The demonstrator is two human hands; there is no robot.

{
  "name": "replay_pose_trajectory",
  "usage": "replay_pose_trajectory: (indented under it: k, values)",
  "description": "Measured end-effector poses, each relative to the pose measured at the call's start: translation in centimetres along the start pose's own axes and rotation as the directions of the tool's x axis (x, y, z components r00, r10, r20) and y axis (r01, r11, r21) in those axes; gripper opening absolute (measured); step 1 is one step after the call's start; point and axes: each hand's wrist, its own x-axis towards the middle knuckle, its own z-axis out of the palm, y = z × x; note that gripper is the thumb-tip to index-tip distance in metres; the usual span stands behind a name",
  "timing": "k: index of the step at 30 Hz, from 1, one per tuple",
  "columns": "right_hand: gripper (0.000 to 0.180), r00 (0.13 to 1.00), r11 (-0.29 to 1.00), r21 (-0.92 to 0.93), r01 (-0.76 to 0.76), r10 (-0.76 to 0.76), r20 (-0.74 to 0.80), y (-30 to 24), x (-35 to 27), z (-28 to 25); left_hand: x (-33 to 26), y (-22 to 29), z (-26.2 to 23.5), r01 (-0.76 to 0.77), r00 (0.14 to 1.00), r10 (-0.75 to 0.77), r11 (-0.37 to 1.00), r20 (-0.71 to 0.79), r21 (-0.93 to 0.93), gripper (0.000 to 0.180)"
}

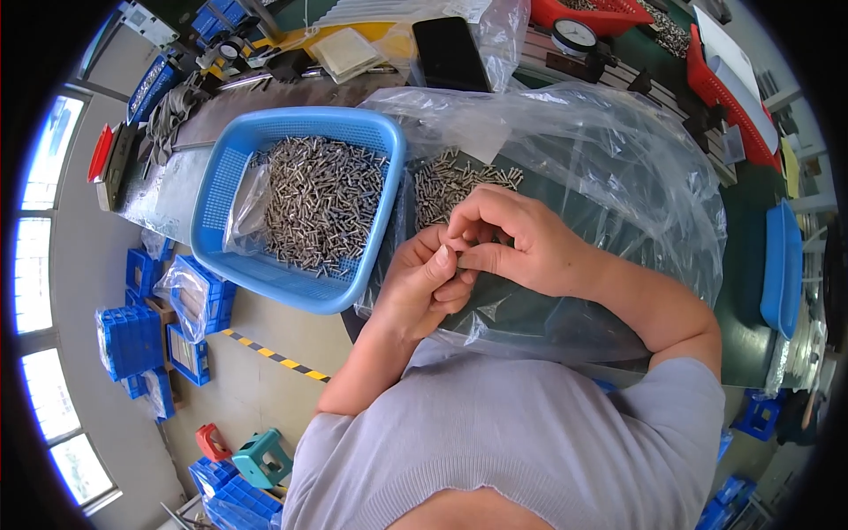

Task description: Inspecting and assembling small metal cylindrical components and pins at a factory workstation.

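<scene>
My left hand (pixel 430 276) and my right hand (pixel 517 243) meet in front of me, fingertips pinched together. Whatever small thing they hold between them is hidden by the fingers. Just beyond them a loose pile of small metal pins (pixel 450 184) lies on a clear plastic sheet (pixel 609 177). To the left of my hands stands a blue plastic basket (pixel 296 296), holding a large heap of similar metal pins (pixel 322 199) and a crumpled clear bag (pixel 249 212).
A black phone (pixel 450 55) lies at the back. Dial gauges (pixel 574 35) and red trays (pixel 720 88) stand far right, a blue tray (pixel 781 269) at the right edge. Blue crates (pixel 132 340) and a green stool (pixel 263 459) are on the floor at left.
</scene>
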Motion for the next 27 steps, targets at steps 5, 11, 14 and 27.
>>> replay_pose_trajectory:
  k: [5, 11, 14, 27]
  values:
    - [0.019, 0.962, 0.952, -0.134, 0.274, -0.274, 0.018, 1.1, -0.2, -0.2, -0.1, -0.2, 0.4, 0.010, 0.999, -0.011, 1.000, 0.033, 0.011, 0.033]
    - [0.020, 0.976, 0.973, -0.120, 0.199, -0.207, -0.065, 0.3, -0.3, 0.3, -0.3, -0.1, 0.2, 0.005, 1.000, -0.005, 1.000, 0.017, -0.007, 0.031]
    - [0.020, 0.972, 0.969, -0.174, 0.176, -0.199, -0.126, 0.3, -0.6, 0.3, -0.4, -0.1, 0.5, -0.013, 1.000, 0.013, 0.999, -0.006, -0.036, 0.027]
    - [0.010, 0.956, 0.979, -0.197, 0.054, -0.108, -0.273, 2.6, -0.7, 0.2, -0.5, 0.7, 1.0, -0.191, 0.970, 0.202, 0.977, 0.132, -0.090, 0.023]
